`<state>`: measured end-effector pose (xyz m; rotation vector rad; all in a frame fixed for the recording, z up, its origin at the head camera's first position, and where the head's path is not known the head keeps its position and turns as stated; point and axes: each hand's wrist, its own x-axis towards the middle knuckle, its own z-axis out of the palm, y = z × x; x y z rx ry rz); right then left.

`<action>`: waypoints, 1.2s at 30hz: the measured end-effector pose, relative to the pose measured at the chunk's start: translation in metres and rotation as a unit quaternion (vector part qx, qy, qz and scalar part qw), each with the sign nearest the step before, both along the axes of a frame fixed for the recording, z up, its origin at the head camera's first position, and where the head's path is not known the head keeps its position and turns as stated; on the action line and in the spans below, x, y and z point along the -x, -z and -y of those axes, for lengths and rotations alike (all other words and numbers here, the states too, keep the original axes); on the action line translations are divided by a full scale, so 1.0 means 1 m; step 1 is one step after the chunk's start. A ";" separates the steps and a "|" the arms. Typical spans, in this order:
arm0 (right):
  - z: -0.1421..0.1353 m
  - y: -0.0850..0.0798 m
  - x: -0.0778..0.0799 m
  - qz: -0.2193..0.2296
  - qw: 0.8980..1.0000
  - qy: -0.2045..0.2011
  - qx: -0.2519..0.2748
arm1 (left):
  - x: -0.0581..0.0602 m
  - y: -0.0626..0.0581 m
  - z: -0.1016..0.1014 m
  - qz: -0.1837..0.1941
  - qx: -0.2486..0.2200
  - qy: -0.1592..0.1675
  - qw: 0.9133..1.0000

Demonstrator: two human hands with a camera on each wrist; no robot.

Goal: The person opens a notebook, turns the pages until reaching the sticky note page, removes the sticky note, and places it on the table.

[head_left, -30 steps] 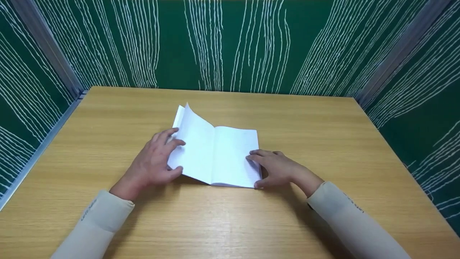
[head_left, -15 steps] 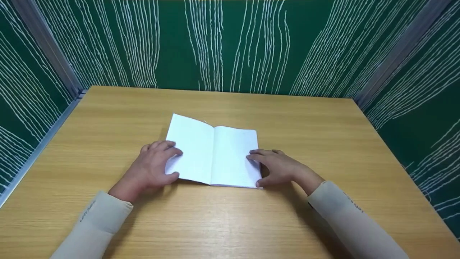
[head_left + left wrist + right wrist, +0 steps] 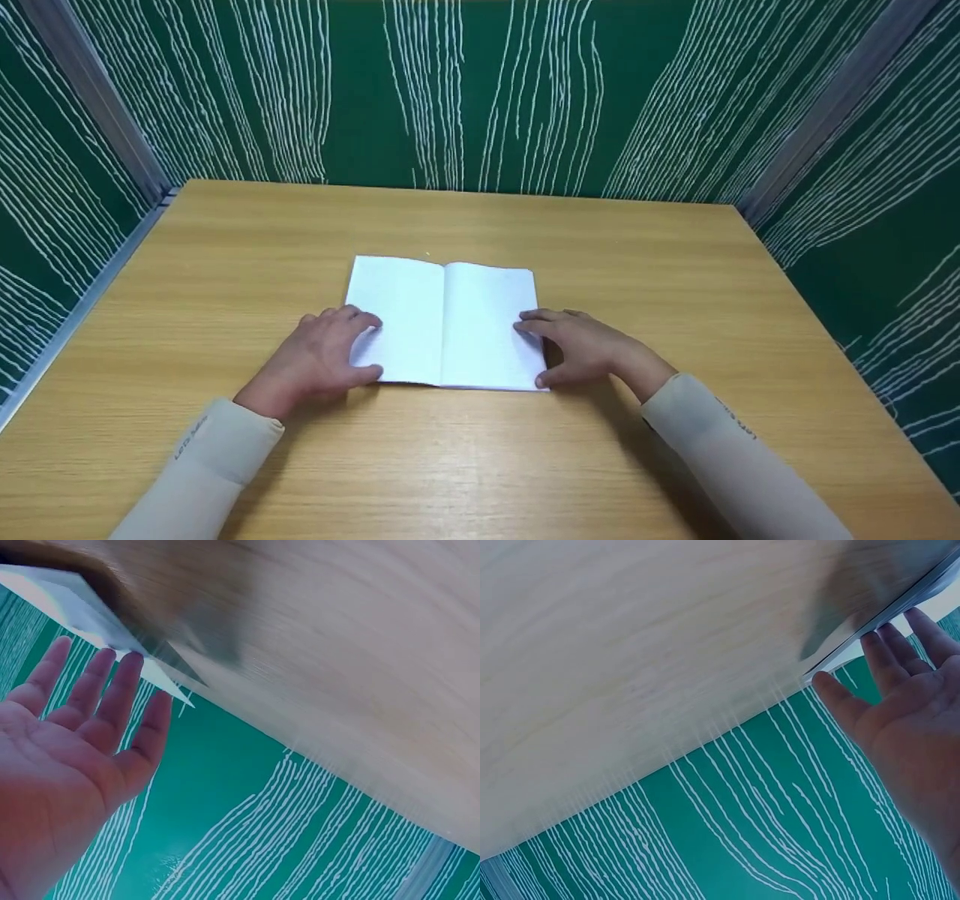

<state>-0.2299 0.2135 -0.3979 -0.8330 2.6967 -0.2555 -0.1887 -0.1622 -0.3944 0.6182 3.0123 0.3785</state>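
From my head feed, the thin booklet of plain white paper [image 3: 487, 326] lies at the centre of the frame, spread to two bare-looking pages, its crease running from top to bottom. I have the bare left hand [image 3: 319, 352] at its left edge, in the left half of the frame: the fingers are relaxed and set wide from the thumb, touching the page's outer side, with the thumb by the lower left corner. The bare right hand [image 3: 581, 347] mirrors it right of centre, fingertips resting on the right page and thumb at the lower right corner, a wide gap between. In both wrist feeds I see fingertips up against the paper's edge. Under everything is the light brown wood-grain table [image 3: 472, 457]. A pale beige left sleeve [image 3: 199, 469] enters at the lower left, a pale beige right sleeve [image 3: 739, 457] at the lower right. Across the top stands the dark green wall with wavy white lines [image 3: 525, 97].
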 end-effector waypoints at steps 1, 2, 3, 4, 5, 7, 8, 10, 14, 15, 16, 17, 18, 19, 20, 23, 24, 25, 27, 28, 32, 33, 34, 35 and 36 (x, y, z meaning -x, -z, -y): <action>0.000 0.000 0.000 0.000 1.000 -0.001 0.001 | 0.000 0.000 -0.001 0.002 0.001 -0.002 1.000; -0.001 0.000 0.001 0.001 1.000 -0.001 0.002 | 0.001 0.001 -0.002 0.003 0.002 -0.004 1.000; -0.001 0.000 0.001 0.002 1.000 -0.001 0.003 | 0.001 0.001 -0.002 0.003 0.002 -0.006 1.000; -0.002 0.000 0.001 0.002 1.000 -0.002 0.004 | 0.002 0.001 -0.004 0.002 0.000 -0.008 1.000; -0.002 0.000 0.002 0.000 1.000 -0.007 0.006 | 0.003 0.001 -0.005 0.000 -0.003 -0.010 1.000; -0.002 0.000 0.003 -0.003 1.000 -0.014 0.008 | 0.005 0.001 -0.007 -0.004 -0.007 -0.016 1.000; -0.002 0.000 0.004 -0.005 1.000 -0.018 0.009 | 0.005 0.001 -0.009 -0.005 -0.009 -0.018 1.000; -0.001 0.000 0.005 -0.008 1.000 -0.025 0.010 | 0.007 0.000 -0.013 -0.006 -0.009 -0.020 1.000; 0.002 -0.002 0.003 0.003 1.000 -0.014 0.001 | 0.009 -0.001 -0.023 -0.001 -0.007 -0.016 1.000; 0.004 -0.002 0.002 0.005 1.000 -0.012 -0.002 | 0.009 -0.001 -0.026 0.001 -0.008 -0.013 1.000; 0.005 -0.003 0.002 0.006 1.000 -0.009 -0.005 | 0.009 0.000 -0.029 0.004 -0.010 -0.009 1.000; 0.006 -0.003 0.001 0.007 1.000 -0.007 -0.006 | 0.010 0.000 -0.033 0.006 -0.014 -0.004 1.000; 0.007 -0.003 0.000 0.007 1.000 -0.007 -0.006 | 0.010 0.000 -0.036 0.009 -0.017 -0.001 1.000; 0.008 -0.004 -0.001 0.003 1.000 -0.010 -0.006 | 0.010 0.000 -0.039 0.013 -0.021 0.003 1.000; 0.009 -0.004 -0.001 0.000 1.000 -0.011 -0.006 | 0.011 0.001 -0.042 0.017 -0.024 0.007 1.000; 0.012 -0.003 -0.002 -0.010 1.000 -0.004 -0.009 | 0.012 0.002 -0.051 0.024 -0.034 0.025 0.999; 0.013 -0.003 -0.003 -0.013 1.000 0.001 -0.010 | 0.012 0.002 -0.053 0.028 -0.037 0.029 0.999; 0.014 -0.002 -0.003 -0.017 1.000 0.006 -0.010 | 0.012 0.003 -0.055 0.032 -0.041 0.034 0.998; 0.017 0.000 -0.003 -0.024 1.000 0.018 -0.009 | 0.012 0.004 -0.059 0.037 -0.051 0.037 0.997; 0.018 0.000 -0.004 -0.029 0.999 0.021 -0.007 | 0.012 0.004 -0.061 0.041 -0.055 0.036 0.997; 0.023 0.002 -0.004 -0.061 0.998 0.020 -0.014 | 0.011 0.004 -0.067 0.048 -0.074 0.026 0.996; 0.024 0.002 -0.004 -0.071 0.997 0.016 -0.017 | 0.011 0.004 -0.068 0.047 -0.077 0.026 0.996; 0.025 0.002 -0.004 -0.078 0.997 0.014 -0.021 | 0.011 0.004 -0.069 0.047 -0.080 0.027 0.995; 0.026 0.003 -0.004 -0.086 0.996 0.009 -0.023 | 0.011 0.004 -0.070 0.046 -0.083 0.029 0.995; 0.026 0.003 -0.004 -0.091 0.996 0.005 -0.022 | 0.011 0.004 -0.071 0.045 -0.085 0.031 0.995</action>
